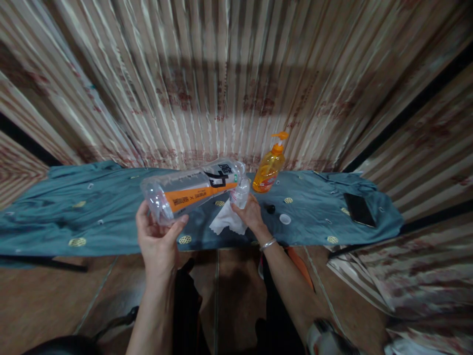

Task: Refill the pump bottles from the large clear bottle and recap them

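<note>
Bare and reaching forward, the person's left forearm (pixel 153 305) and right forearm (pixel 290 291) come in below the large clear bottle (pixel 195 190), the right one with a silvery bracelet (pixel 268 244) at its wrist. The left hand (pixel 158 239) grips the base end of the large clear bottle, thumb along its near side and fingers curled behind, partly hidden. That bottle is tilted above the teal patterned cloth (pixel 111 217), its orange band and black lettering facing up. At its narrower end, to the right, the right hand (pixel 252 212) is wrapped around a small clear bottle (pixel 241 192); whether the two bottles touch cannot be told. Just below the large clear bottle's narrower end lies a crumpled white cloth (pixel 227 219). To its right, past the right hand, stands a pump bottle (pixel 268 170) of orange liquid, with a small black piece (pixel 271 209) and a round white piece (pixel 285 219) lying nearer the person. Farther right of the large clear bottle rests a dark flat rectangular object (pixel 359 209). Behind it, a pleated striped curtain (pixel 221 74) hangs.
</note>
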The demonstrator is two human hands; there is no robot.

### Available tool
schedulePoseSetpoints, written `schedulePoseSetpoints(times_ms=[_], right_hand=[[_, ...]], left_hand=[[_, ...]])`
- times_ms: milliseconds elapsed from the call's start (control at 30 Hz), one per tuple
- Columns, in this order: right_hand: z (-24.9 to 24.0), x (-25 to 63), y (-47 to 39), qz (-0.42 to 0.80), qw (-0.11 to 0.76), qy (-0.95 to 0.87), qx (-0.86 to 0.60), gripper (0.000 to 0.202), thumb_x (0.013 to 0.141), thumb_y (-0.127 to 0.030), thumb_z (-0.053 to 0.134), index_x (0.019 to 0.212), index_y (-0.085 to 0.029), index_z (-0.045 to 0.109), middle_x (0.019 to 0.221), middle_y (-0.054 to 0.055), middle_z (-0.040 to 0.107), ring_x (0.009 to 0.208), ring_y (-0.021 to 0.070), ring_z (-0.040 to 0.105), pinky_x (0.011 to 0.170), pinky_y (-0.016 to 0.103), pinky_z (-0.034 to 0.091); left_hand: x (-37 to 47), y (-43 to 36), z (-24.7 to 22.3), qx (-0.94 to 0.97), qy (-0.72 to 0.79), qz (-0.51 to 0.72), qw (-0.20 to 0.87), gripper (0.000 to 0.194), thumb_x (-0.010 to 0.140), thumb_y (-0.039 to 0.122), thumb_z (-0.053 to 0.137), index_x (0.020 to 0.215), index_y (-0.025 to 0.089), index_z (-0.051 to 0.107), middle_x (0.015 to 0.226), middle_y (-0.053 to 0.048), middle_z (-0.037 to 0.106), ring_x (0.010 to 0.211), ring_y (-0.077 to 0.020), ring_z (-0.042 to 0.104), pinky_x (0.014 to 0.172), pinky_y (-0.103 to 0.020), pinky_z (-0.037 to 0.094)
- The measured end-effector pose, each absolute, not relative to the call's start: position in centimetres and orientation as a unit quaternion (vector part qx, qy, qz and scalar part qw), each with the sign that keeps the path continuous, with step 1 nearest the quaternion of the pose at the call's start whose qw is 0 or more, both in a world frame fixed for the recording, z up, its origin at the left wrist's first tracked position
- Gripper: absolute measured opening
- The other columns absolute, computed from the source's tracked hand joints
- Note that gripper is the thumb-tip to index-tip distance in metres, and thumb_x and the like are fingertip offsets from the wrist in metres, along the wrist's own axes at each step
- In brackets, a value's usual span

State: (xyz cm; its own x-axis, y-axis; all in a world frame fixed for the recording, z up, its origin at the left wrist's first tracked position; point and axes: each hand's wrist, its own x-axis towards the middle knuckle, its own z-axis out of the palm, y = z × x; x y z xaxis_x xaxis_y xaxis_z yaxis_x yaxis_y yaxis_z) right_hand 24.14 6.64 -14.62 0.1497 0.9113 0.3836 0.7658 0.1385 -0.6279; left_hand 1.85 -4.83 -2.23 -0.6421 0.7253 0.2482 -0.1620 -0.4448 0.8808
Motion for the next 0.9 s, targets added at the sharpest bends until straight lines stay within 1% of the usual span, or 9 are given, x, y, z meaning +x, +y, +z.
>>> schedulePoseSetpoints(times_ms=[100,267,500,600,700,800,900], right_hand=[[-14.66,24.16,6.64,0.089,0.397,-0.647,-0.645,0.036,0.083,-0.041,0.083,0.106,-0.021,0.065,0.107,0.013,0.078,0.113,0.0342,0.076,0.101,0.045,0.061],[-14.71,24.19,6.64,0.089,0.398,-0.643,-0.648,0.037,0.082,-0.041,0.084,0.106,-0.021,0.065,0.107,0.013,0.077,0.113,0.0343,0.075,0.101,0.045,0.061],[-14.64,24.18,6.62,0.089,0.397,-0.647,-0.645,0.037,0.081,-0.040,0.084,0.106,-0.020,0.066,0.106,0.013,0.077,0.112,0.0337,0.075,0.101,0.044,0.061],[-14.63,24.10,6.65,0.085,0.397,-0.647,-0.645,0.035,0.081,-0.039,0.084,0.105,-0.020,0.066,0.103,0.012,0.076,0.110,0.0329,0.075,0.100,0.044,0.061],[-14.60,24.03,6.63,0.085,0.396,-0.646,-0.647,0.033,0.082,-0.037,0.084,0.104,-0.020,0.067,0.103,0.012,0.076,0.107,0.0319,0.076,0.099,0.043,0.061],[-14.58,24.04,6.59,0.090,0.397,-0.644,-0.648,0.033,0.082,-0.038,0.084,0.105,-0.020,0.067,0.103,0.011,0.077,0.108,0.0322,0.076,0.099,0.042,0.061],[-14.68,24.10,6.60,0.089,0.399,-0.646,-0.644,0.035,0.083,-0.040,0.083,0.107,-0.020,0.067,0.104,0.011,0.077,0.110,0.0329,0.076,0.100,0.044,0.061]], left_hand=[[1.81,-4.84,-2.15,0.322,0.445,0.787,0.280,0.085,0.045,0.026,0.104,0.122,0.025,0.068,0.119,-0.004,0.076,0.101,-0.0211,0.073,0.092,-0.033,0.061],[1.70,-4.88,-2.08,0.321,0.444,0.788,0.282,0.084,0.043,0.024,0.104,0.120,0.025,0.069,0.116,-0.003,0.076,0.098,-0.0198,0.073,0.085,-0.029,0.061],[1.72,-4.86,-2.11,0.326,0.448,0.786,0.275,0.083,0.045,0.025,0.103,0.121,0.025,0.069,0.117,-0.004,0.077,0.097,-0.0188,0.074,0.083,-0.028,0.061],[1.71,-4.83,-2.31,0.338,0.453,0.781,0.264,0.082,0.049,0.028,0.103,0.123,0.026,0.069,0.120,-0.005,0.076,0.099,-0.0205,0.075,0.085,-0.030,0.062],[1.66,-4.81,-2.58,0.346,0.459,0.776,0.260,0.083,0.052,0.031,0.103,0.127,0.027,0.068,0.123,-0.006,0.076,0.103,-0.0228,0.076,0.091,-0.034,0.063],[1.59,-4.82,-2.70,0.342,0.462,0.773,0.267,0.086,0.051,0.032,0.103,0.128,0.026,0.067,0.124,-0.006,0.076,0.106,-0.0247,0.076,0.097,-0.039,0.063],[1.62,-4.84,-2.57,0.330,0.459,0.778,0.273,0.086,0.048,0.029,0.103,0.126,0.026,0.068,0.122,-0.005,0.075,0.104,-0.0238,0.075,0.097,-0.038,0.063]])
